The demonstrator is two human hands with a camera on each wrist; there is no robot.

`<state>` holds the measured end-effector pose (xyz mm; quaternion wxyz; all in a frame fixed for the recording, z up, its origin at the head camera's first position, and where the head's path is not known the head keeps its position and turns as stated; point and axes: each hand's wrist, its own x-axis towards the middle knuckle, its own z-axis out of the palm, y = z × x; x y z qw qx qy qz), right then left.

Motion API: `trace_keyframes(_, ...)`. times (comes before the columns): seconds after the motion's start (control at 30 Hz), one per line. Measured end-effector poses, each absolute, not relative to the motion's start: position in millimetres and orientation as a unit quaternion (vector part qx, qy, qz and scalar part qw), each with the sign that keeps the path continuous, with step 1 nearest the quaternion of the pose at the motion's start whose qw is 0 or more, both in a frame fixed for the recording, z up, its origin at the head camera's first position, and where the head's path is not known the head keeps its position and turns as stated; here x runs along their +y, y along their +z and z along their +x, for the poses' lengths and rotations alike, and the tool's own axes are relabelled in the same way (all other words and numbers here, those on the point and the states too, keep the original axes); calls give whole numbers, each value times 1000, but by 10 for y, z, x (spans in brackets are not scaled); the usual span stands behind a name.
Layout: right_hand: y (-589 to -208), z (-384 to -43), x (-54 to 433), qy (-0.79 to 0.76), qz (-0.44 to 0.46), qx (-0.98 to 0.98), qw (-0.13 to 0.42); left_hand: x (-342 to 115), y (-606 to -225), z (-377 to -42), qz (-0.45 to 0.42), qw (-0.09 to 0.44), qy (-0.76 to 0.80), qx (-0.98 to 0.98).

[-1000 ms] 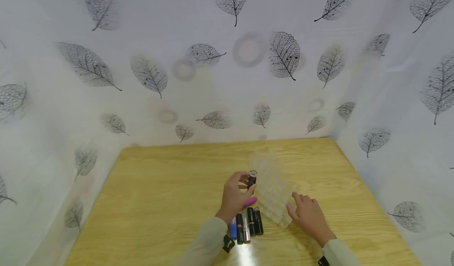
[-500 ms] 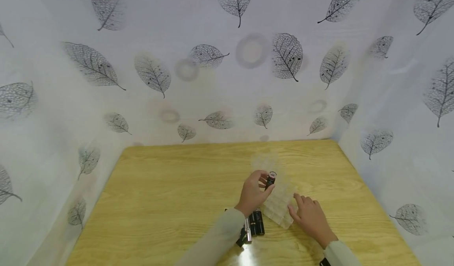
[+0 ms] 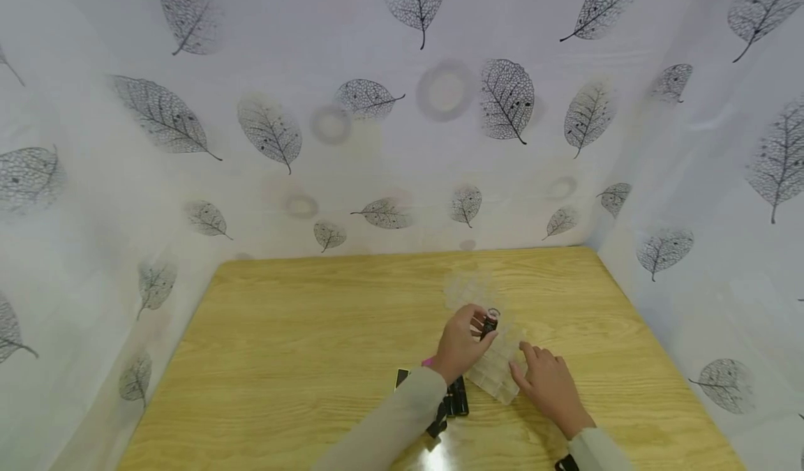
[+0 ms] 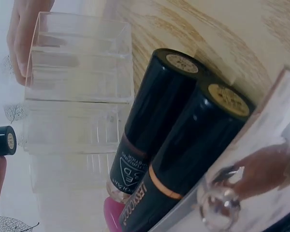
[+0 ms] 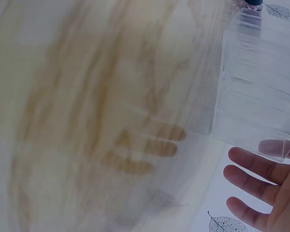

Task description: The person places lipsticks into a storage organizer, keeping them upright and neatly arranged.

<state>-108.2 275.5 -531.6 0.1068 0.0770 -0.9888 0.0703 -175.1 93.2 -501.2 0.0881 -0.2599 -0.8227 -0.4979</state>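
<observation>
Pale leaf-print walls [image 3: 402, 150], three sides; wood-grain table [image 3: 301, 331]; glare spot [image 3: 435, 455].

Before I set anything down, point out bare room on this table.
Bare: most of the yellow wooden table left of the pale left sleeve; also right of the right grip, to the table's edge. Crowded: where black cylindrical lipsticks lie beside the clear plastic organizer, left grip near.
</observation>
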Motion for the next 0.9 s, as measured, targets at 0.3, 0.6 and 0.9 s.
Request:
trace_keyframes(0.3,-5303,-1090,2731,88,64,-989,97,960,-5037,-1704,-278,86,-476,-830)
trace_keyframes(0.6,-5273,-1099,2732,92,61,-990,91,936,-5162,-1685,-320,109,-433,-835)
trace_keyframes(0.9,-5287,-1071,2717,98,50,-991,78,923,-5245,-1632,-323,137,-378,-857)
